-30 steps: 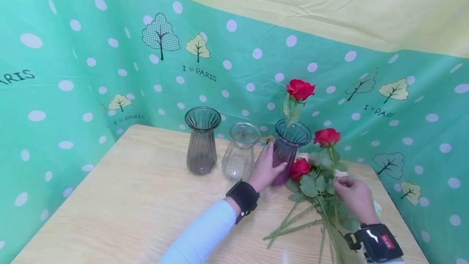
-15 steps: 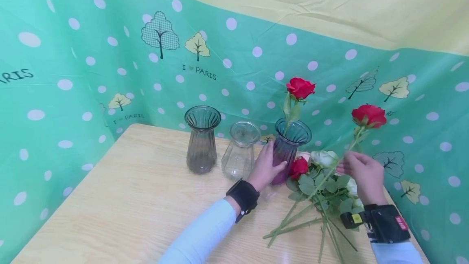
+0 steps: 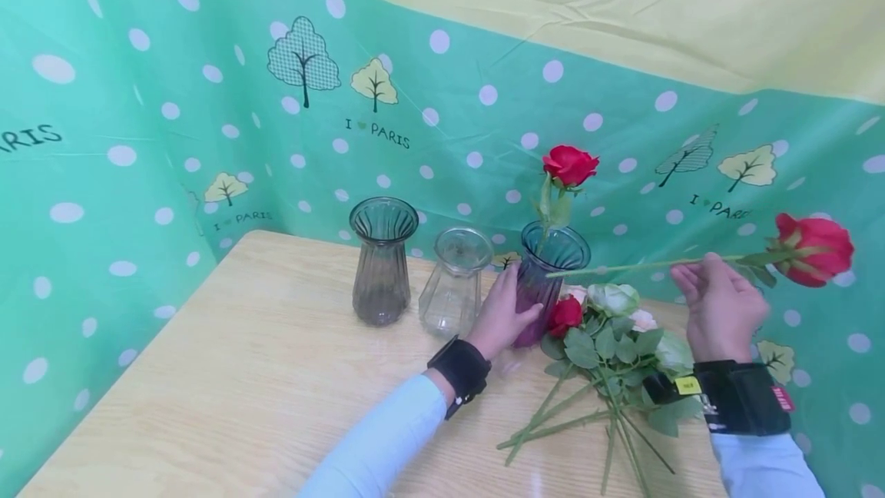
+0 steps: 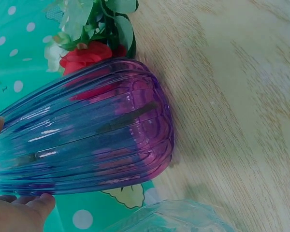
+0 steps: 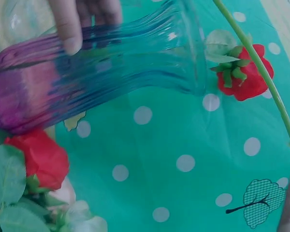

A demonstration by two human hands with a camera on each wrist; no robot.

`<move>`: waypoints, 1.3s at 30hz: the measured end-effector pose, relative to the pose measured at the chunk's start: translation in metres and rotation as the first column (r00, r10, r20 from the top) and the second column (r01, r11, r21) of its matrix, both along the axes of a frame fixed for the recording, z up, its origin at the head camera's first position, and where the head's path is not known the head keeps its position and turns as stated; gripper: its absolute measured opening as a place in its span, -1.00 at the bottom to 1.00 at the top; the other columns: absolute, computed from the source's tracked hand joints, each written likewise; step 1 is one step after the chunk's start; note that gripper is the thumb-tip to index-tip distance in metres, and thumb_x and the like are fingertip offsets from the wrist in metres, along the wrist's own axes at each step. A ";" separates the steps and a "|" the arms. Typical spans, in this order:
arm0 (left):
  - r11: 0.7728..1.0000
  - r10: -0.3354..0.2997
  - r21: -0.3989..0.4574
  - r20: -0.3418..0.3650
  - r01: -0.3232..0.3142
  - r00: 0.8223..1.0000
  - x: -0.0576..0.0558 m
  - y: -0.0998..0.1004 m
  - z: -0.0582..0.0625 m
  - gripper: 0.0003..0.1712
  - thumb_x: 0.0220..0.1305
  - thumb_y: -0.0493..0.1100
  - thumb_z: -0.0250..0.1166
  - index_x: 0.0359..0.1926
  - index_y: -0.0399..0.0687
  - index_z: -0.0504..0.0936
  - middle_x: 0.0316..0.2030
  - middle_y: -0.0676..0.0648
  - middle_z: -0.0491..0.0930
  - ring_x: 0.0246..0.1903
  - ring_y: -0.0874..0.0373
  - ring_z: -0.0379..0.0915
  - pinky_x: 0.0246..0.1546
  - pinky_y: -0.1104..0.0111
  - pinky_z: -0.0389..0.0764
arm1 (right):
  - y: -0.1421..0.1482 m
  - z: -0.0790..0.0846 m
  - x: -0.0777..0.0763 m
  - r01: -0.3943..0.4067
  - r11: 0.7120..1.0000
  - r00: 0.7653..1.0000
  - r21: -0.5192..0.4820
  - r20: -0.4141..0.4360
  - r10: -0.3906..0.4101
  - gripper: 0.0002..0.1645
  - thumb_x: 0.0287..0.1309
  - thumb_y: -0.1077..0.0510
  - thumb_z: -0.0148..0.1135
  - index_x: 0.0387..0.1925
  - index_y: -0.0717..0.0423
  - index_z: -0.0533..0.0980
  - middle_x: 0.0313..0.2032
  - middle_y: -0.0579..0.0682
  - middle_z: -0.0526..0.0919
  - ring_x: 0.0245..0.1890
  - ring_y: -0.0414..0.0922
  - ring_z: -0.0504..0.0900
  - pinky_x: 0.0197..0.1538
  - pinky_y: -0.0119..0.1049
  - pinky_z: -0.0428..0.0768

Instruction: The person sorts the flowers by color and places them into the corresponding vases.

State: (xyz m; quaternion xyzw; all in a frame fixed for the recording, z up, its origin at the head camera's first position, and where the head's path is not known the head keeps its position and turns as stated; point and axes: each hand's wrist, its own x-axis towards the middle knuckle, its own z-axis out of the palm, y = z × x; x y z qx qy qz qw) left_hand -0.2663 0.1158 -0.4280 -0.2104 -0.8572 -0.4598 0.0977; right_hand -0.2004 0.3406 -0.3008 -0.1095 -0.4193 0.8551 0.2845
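My left hand [image 3: 503,317] grips the blue-and-purple ribbed glass vase [image 3: 536,289] from its left side. One red rose [image 3: 571,165] stands in that vase, and the left wrist view shows its dark stem end through the purple base. To the right, my right hand [image 3: 726,310] pinches the stem of a second red rose [image 3: 816,250]. This rose lies nearly level in the air, bloom to the right. Its stem tip points left and overlaps the vase just below the rim. In the right wrist view the green stem [image 5: 261,67] crosses in front of the first bloom.
A clear glass vase [image 3: 449,302] and a grey glass vase [image 3: 382,283] stand left of my left hand. Several flowers lie on the wooden table [image 3: 276,375] at the right, including another red rose [image 3: 565,317] and a white one [image 3: 613,299]. A patterned green curtain [image 3: 429,167] hangs behind.
My right hand has lifted the second rose from the pile up and to the right, tipping its stem from upright to nearly level. My left hand stays on the vase.
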 end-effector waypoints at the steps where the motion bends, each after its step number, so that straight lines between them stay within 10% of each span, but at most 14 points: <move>1: 1.000 -0.001 -0.001 0.000 0.001 1.000 0.000 0.000 0.000 -0.11 0.20 -0.02 0.27 0.40 -0.25 0.03 0.33 -0.23 0.22 0.34 -0.03 0.16 0.34 0.23 0.29 | 0.001 0.002 -0.001 0.027 0.999 1.000 -0.026 0.001 -0.027 -0.81 0.01 0.29 0.35 -0.34 0.36 0.56 -0.53 0.13 0.64 -0.50 -0.06 0.66 -0.27 -0.35 0.70; 13: 1.000 0.003 -0.003 -0.002 -0.003 1.000 -0.001 -0.001 -0.002 -0.11 0.21 -0.02 0.27 0.39 -0.26 0.04 0.34 -0.22 0.21 0.34 -0.04 0.16 0.34 0.21 0.30 | -0.007 0.003 -0.009 0.241 0.969 0.970 0.056 -0.014 -0.241 -0.72 -0.06 0.26 0.41 -0.29 0.38 0.58 -0.54 0.15 0.67 -0.51 -0.04 0.70 -0.32 -0.30 0.70; 39: 1.000 0.008 -0.001 0.001 -0.008 1.000 -0.003 0.001 -0.002 -0.11 0.20 -0.01 0.28 0.40 -0.21 0.03 0.33 -0.21 0.22 0.34 -0.03 0.16 0.34 0.21 0.29 | -0.043 -0.001 -0.027 0.177 0.953 0.976 0.247 -0.168 -0.138 -0.66 -0.01 0.14 0.37 -0.32 0.38 0.56 -0.48 0.16 0.70 -0.45 -0.05 0.72 -0.26 -0.28 0.69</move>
